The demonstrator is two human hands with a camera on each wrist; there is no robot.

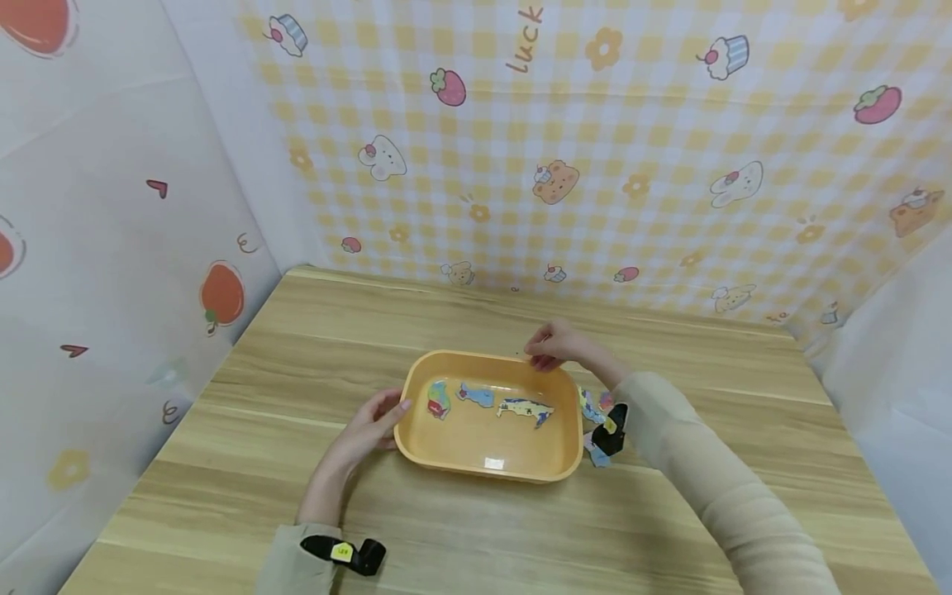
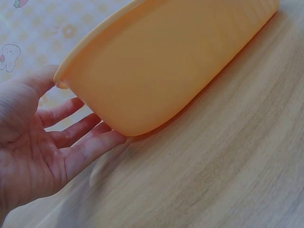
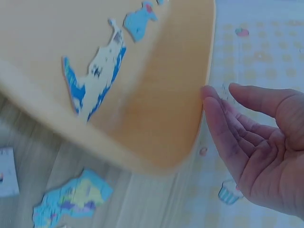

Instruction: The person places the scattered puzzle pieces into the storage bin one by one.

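Observation:
A yellow plastic tray [image 1: 461, 446] stands on the table, with a few flat, irregular puzzle-like pieces lying in it. One is green and red [image 1: 439, 400], one light blue [image 1: 476, 397], and a longer one white with blue edges [image 1: 525, 408]. At the tray's left end my left hand [image 1: 366, 428] holds it, thumb at the rim and fingers under the side, as the left wrist view shows. By the far right of the rim is my right hand [image 1: 564, 342]. In the right wrist view its fingertips touch the tray's outer side, while the thumb stands apart from them.
More flat colored pieces [image 1: 597, 451] lie on the wooden table [image 1: 320, 330] just right of the tray, partly hidden by the right wrist's black camera [image 1: 611, 428]. Behind the table hangs a yellow checked cloth [image 1: 506, 223]. White cloth [image 1: 149, 273] closes the left side.

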